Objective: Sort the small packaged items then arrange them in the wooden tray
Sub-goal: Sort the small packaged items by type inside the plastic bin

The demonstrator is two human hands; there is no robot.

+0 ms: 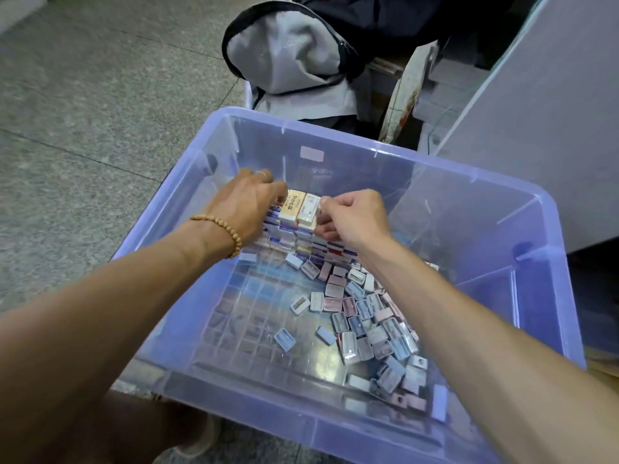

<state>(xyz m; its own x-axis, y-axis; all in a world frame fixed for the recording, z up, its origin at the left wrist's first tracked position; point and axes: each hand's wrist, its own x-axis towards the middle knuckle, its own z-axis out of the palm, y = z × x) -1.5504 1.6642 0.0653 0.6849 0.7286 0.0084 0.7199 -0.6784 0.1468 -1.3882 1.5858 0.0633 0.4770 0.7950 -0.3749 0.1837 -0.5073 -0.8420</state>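
**Both hands on a stack of small boxes inside a clear bin**

Much of the scene was hard to read. At the far left, the speckled floor (pixel 83 95) ran out of frame, and a dark shape at the lower left edge, possibly a knee and a shoe, was cut off and blurred. The left hand (pixel 246 209), a beaded bracelet (pixel 222 231) on its wrist and a ring on one finger, reached into the translucent blue plastic bin (pixel 368 147); its fingertips were hidden behind the stack of small boxes (pixel 298 229), so all that could be told was that it curled against the stack's left side.

The stack stood against the far part of the bin floor. Its two top boxes were pale, one cream with red characters too small to read, the other white with fine print that could not be made out. The lower layers showed only blue, red and white edges.

The right hand (pixel 351 217) was curled, thumb and forefinger pinching at the right edge of the top white box. Its lower fingers were hidden behind the stack.

Right of centre, loose small packaged items (pixel 368 326), grey, blue and pink, lay scattered toward the near right corner; the bin wall blurred the nearest ones. A faint moulded mark on the far wall was illegible. Behind the bin sat a grey bag (pixel 288 58), partly cut off.
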